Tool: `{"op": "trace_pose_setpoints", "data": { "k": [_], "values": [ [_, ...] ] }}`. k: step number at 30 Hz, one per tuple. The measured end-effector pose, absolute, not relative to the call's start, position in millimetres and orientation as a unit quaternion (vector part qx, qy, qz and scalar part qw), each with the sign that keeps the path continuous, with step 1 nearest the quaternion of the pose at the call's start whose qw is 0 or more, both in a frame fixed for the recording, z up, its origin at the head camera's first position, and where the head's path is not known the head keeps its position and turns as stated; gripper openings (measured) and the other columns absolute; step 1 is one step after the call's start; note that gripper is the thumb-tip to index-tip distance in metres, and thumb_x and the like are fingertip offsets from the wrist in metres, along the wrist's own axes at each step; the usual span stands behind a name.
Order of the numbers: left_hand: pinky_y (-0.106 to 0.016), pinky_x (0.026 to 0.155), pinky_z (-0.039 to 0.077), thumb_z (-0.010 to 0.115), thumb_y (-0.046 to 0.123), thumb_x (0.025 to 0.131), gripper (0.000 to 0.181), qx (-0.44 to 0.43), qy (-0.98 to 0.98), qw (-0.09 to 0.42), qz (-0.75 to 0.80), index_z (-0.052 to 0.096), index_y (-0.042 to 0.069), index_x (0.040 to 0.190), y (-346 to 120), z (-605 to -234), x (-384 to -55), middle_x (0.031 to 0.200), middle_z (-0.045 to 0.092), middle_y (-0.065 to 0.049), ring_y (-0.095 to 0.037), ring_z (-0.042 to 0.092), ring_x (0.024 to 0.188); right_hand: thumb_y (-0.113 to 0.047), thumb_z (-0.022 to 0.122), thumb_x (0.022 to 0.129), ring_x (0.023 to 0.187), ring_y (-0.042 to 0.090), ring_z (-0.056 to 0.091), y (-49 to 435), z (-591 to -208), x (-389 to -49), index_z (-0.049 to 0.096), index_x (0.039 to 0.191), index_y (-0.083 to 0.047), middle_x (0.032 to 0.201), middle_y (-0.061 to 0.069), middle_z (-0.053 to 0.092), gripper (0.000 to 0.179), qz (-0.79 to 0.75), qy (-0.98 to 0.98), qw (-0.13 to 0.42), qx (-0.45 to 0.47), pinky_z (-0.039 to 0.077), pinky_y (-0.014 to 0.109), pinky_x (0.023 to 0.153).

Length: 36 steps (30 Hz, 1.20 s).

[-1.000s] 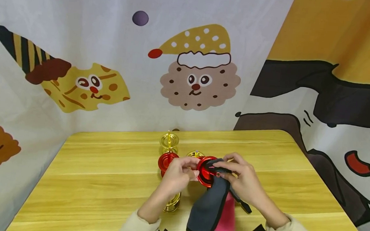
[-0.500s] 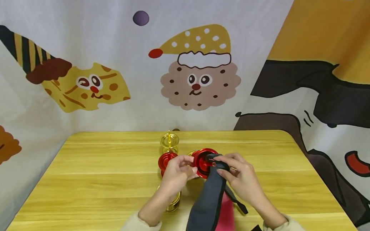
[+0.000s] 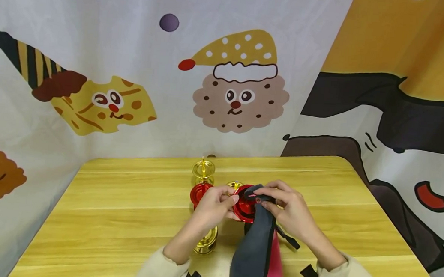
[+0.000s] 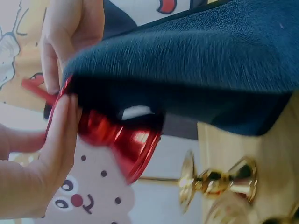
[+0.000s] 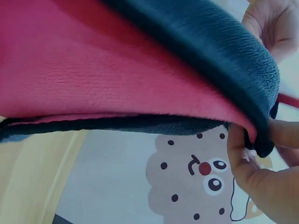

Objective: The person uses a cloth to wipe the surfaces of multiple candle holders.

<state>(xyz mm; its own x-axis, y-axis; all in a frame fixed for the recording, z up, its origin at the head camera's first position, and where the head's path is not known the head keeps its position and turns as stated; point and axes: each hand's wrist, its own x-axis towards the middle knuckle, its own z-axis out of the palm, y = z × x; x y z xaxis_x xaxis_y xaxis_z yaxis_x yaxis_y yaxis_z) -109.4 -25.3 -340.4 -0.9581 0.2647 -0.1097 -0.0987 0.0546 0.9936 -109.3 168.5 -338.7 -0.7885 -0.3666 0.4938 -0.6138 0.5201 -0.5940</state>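
Observation:
In the head view my left hand [image 3: 215, 204] holds a shiny red candle holder [image 3: 242, 209] by its dish rim, tilted above the table. My right hand [image 3: 288, 205] pinches a dark grey and pink cloth [image 3: 252, 252] with black edging, one end of it bunched inside the dish by the spike. The cloth's rest hangs down toward the table. From the left wrist, the red holder's flared base [image 4: 135, 149] shows below the cloth [image 4: 187, 60]. In the right wrist view, thumb and fingers of the right hand [image 5: 266, 177] squeeze the cloth's edge.
Another red candle holder [image 3: 199, 192] stands left of the hands. A gold candle holder [image 3: 203, 170] is behind it, a second gold one [image 3: 235, 185] is partly hidden behind the held holder, and more gold [image 3: 207, 240] shows beside the left forearm. A printed curtain [image 3: 135, 55] backs the wooden table [image 3: 123, 217].
The red candle holder rose and shifted slightly left, then came back down and tilted in the left hand. The cloth end shifted with the right hand along the spike and dish.

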Motion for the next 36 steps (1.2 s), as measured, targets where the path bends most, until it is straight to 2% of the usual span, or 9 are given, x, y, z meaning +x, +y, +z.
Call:
{"op": "trace_pose_setpoints", "data": {
  "k": [3, 6, 10, 13, 18, 22, 27, 30, 36],
  "values": [
    [-0.035, 0.066, 0.055, 0.048, -0.001, 0.092, 0.015, 0.038, 0.677, 0.111, 0.726, 0.05, -0.013, 0.102, -20.6, -343.7, -105.6, 0.083, 0.059, -0.016, -0.025, 0.064, 0.067, 0.009, 0.07, 0.073, 0.066, 0.011, 0.047, 166.4, -341.6, -104.4, 0.069, 0.101, -0.008, 0.094, 0.003, 0.056, 0.033, 0.419, -0.866, 0.133, 0.237, 0.044, 0.021, 0.054],
    [-0.034, 0.067, 0.055, 0.049, -0.001, 0.092, 0.012, 0.044, 0.679, 0.101, 0.726, 0.05, -0.011, 0.099, -19.1, -346.5, -103.8, 0.082, 0.056, -0.015, -0.024, 0.063, 0.07, 0.007, 0.07, 0.074, 0.076, 0.014, 0.052, 165.6, -345.7, -101.8, 0.068, 0.102, -0.008, 0.095, 0.004, 0.055, 0.032, 0.443, -0.863, 0.121, 0.211, 0.048, 0.023, 0.058],
    [-0.032, 0.066, 0.055, 0.052, 0.005, 0.092, 0.015, 0.073, 0.712, 0.108, 0.69, 0.056, -0.01, 0.093, -21.9, -346.5, -107.1, 0.081, 0.055, -0.012, -0.022, 0.062, 0.071, 0.013, 0.07, 0.07, 0.063, 0.011, 0.045, 168.6, -348.4, -105.1, 0.07, 0.096, -0.009, 0.095, 0.006, 0.057, 0.034, 0.435, -0.855, 0.155, 0.235, 0.04, 0.02, 0.049],
    [-0.034, 0.066, 0.055, 0.052, 0.004, 0.092, 0.017, 0.087, 0.71, 0.123, 0.688, 0.058, -0.01, 0.099, -24.2, -344.7, -111.0, 0.082, 0.057, -0.012, -0.024, 0.064, 0.07, 0.016, 0.07, 0.068, 0.063, 0.011, 0.047, 171.2, -346.2, -110.1, 0.07, 0.094, -0.009, 0.096, 0.006, 0.057, 0.036, 0.416, -0.852, 0.173, 0.266, 0.041, 0.02, 0.051],
    [-0.036, 0.064, 0.055, 0.051, -0.005, 0.089, 0.026, 0.067, 0.696, 0.133, 0.703, 0.054, -0.009, 0.114, -24.3, -342.4, -112.4, 0.077, 0.058, -0.012, -0.022, 0.063, 0.061, 0.011, 0.07, 0.071, 0.069, 0.012, 0.05, 171.5, -342.3, -111.7, 0.07, 0.097, -0.009, 0.095, 0.003, 0.057, 0.033, 0.408, -0.865, 0.133, 0.259, 0.045, 0.021, 0.055],
    [-0.035, 0.063, 0.055, 0.051, -0.007, 0.088, 0.023, 0.024, 0.676, 0.105, 0.729, 0.051, -0.012, 0.11, -19.1, -346.9, -108.2, 0.078, 0.057, -0.014, -0.022, 0.063, 0.062, 0.007, 0.071, 0.073, 0.072, 0.013, 0.051, 167.5, -345.5, -105.4, 0.068, 0.102, -0.008, 0.094, 0.004, 0.056, 0.032, 0.425, -0.871, 0.109, 0.22, 0.048, 0.021, 0.057],
    [-0.033, 0.063, 0.055, 0.05, -0.007, 0.088, 0.016, 0.016, 0.672, 0.084, 0.736, 0.047, -0.011, 0.103, -11.7, -356.2, -101.3, 0.08, 0.056, -0.017, -0.027, 0.064, 0.068, 0.007, 0.072, 0.072, 0.07, 0.013, 0.048, 161.9, -352.2, -96.7, 0.067, 0.104, -0.008, 0.092, 0.004, 0.054, 0.035, 0.418, -0.879, 0.131, 0.19, 0.044, 0.021, 0.054],
    [-0.034, 0.061, 0.055, 0.049, -0.004, 0.091, 0.01, 0.038, 0.682, 0.101, 0.724, 0.046, -0.01, 0.098, -12.9, -357.6, -100.2, 0.073, 0.052, -0.011, -0.032, 0.064, 0.065, 0.013, 0.071, 0.07, 0.067, 0.012, 0.046, 163.6, -352.8, -97.2, 0.069, 0.1, -0.008, 0.093, 0.004, 0.055, 0.037, 0.406, -0.877, 0.149, 0.21, 0.04, 0.021, 0.053],
    [-0.033, 0.057, 0.055, 0.049, 0.0, 0.093, 0.007, 0.088, 0.703, 0.144, 0.691, 0.046, -0.006, 0.091, -17.6, -352.7, -101.4, 0.062, 0.05, -0.009, -0.033, 0.064, 0.057, 0.02, 0.069, 0.064, 0.07, 0.015, 0.053, 171.2, -342.8, -109.9, 0.071, 0.087, -0.009, 0.095, 0.005, 0.056, 0.037, 0.361, -0.862, 0.175, 0.309, 0.044, 0.022, 0.053]
  ]
}}
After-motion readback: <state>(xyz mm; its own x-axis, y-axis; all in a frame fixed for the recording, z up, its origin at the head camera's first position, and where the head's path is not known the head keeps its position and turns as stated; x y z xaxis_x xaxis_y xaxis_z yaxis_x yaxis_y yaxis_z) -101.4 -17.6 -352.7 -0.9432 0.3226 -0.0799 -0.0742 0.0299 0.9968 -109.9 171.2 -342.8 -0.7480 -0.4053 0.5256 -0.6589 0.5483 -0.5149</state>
